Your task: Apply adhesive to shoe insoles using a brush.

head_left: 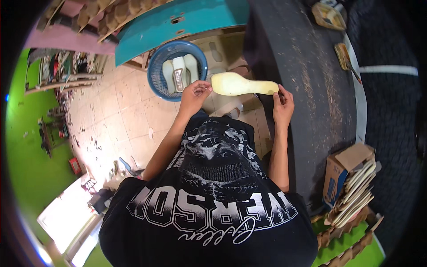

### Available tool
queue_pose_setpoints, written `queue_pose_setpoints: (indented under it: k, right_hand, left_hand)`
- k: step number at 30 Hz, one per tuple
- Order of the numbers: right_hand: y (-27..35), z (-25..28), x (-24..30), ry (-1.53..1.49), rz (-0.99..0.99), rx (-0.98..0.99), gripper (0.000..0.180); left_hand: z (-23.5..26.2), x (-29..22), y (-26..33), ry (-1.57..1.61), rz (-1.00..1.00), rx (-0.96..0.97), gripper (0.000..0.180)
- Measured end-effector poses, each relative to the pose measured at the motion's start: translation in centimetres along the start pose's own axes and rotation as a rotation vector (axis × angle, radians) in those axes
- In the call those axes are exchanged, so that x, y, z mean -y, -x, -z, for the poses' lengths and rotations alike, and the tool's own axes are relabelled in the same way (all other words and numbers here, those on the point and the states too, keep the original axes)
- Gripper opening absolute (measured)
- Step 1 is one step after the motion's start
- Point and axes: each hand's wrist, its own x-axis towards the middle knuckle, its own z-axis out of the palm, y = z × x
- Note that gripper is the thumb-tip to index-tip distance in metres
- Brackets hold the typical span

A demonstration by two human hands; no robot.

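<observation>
Currently, in the head view, the left hand (195, 95) and right hand (283, 107) are pinching a cream sole (242, 86) by its ends in mid-air; a blue basket (154, 73) is standing beyond the left, a dark tabletop (316, 93) flanking the right.

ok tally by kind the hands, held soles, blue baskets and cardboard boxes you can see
Hands: 2 (left hand, right hand)
Held soles: 1 (pale yellow sole)
Blue baskets: 1 (round blue basket)
Cardboard boxes: 1 (cardboard box)
Total: 5
</observation>
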Motion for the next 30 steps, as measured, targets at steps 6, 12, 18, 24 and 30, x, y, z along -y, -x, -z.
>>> queue_pose_setpoints:
  k: [6,12,18,24,30]
  right_hand:
    - [-0.1,-9.5,1.5,0.159,-0.126,0.329,0.039]
    - [3.5,-20.6,-1.6,0.156,-0.22,0.494,0.038]
    - [9.0,-29.4,-7.3,0.238,-0.481,0.453,0.049]
    - [11.9,-38.4,-9.6,-0.019,-0.899,0.466,0.053]
    - [11.9,-46.1,-13.5,-0.32,-1.225,0.309,0.041]
  left_hand:
    - [8.7,4.1,1.0,-0.051,0.084,-0.135,0.03]
    - [20.0,10.9,-1.0,-0.064,0.119,-0.198,0.032]
    - [27.0,13.6,-10.6,-0.239,0.179,-0.041,0.035]
    - [27.4,17.2,-23.1,-0.491,-0.075,0.199,0.04]
    - [26.7,24.5,-30.9,-0.628,-0.089,0.382,0.05]
